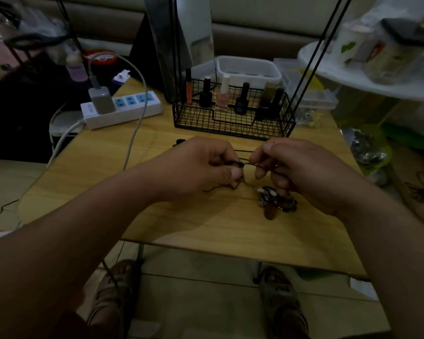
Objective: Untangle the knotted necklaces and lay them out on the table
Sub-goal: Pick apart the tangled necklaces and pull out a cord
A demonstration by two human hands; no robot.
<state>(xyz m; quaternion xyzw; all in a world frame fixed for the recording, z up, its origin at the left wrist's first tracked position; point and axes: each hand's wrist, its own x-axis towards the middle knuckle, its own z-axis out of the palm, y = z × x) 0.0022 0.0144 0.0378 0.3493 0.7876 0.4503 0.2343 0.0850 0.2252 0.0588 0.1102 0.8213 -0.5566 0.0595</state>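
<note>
Over the middle of the table (218,228), we see two hands close together, lifted a little off the wood. The left hand (198,165) pinches a small dark knot (239,164) between its thumb and curled fingers. The right hand (296,167) pinches a thin dark cord (251,164) that comes out of the knot, so the cord is stretched between the two hands. More brown cord hangs down from the left hand and lies in loose loops on the table. Just under the right hand, a little heap of charms (275,200) rests on the wood. Some are dark and shiny, and one is brown. We cannot tell how many necklaces are in the tangle. Behind the hands stands a black wire basket (230,126) with small bottles (222,97) in it. A white tub (249,69) sits behind the basket. At the far left of the table lies a white power strip (132,111) with a grey plug (101,100) in it. Under the table we see two feet (284,304) in sandals.
</note>
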